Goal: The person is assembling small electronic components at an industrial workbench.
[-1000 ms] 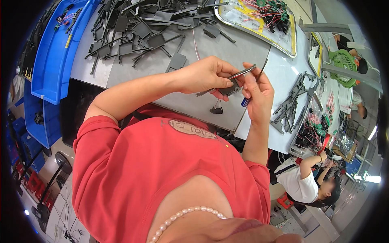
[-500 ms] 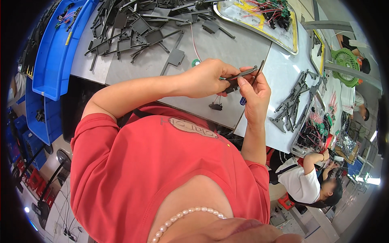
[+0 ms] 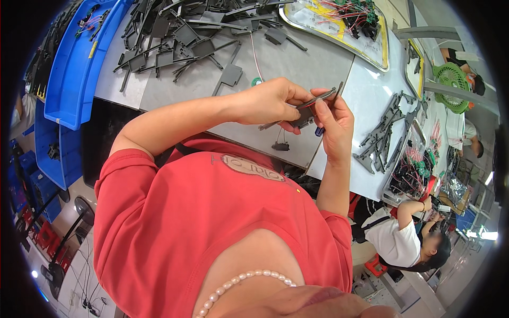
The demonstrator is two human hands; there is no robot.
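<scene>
Bracket [image 3: 303,117]: one, matte grey, slim bar with flat plate; above the desk [image 3: 307,66], near its front edge; long axis slanting rightward, away from that edge. Left hand [image 3: 272,103], right hand [image 3: 335,121]: close together, clamped on it; right also holds blue-handled tool [image 3: 318,131].

Dark grey part [image 3: 304,116], blue handle [image 3: 319,131], red shirt [image 3: 212,212], green fan [image 3: 450,85]

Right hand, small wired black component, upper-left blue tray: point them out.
Right hand [image 3: 336,121]: head view, middle of the hand.
Small wired black component [image 3: 280,147]: head view, its body.
Upper-left blue tray [image 3: 76,71]: head view, bare inside floor.
</scene>
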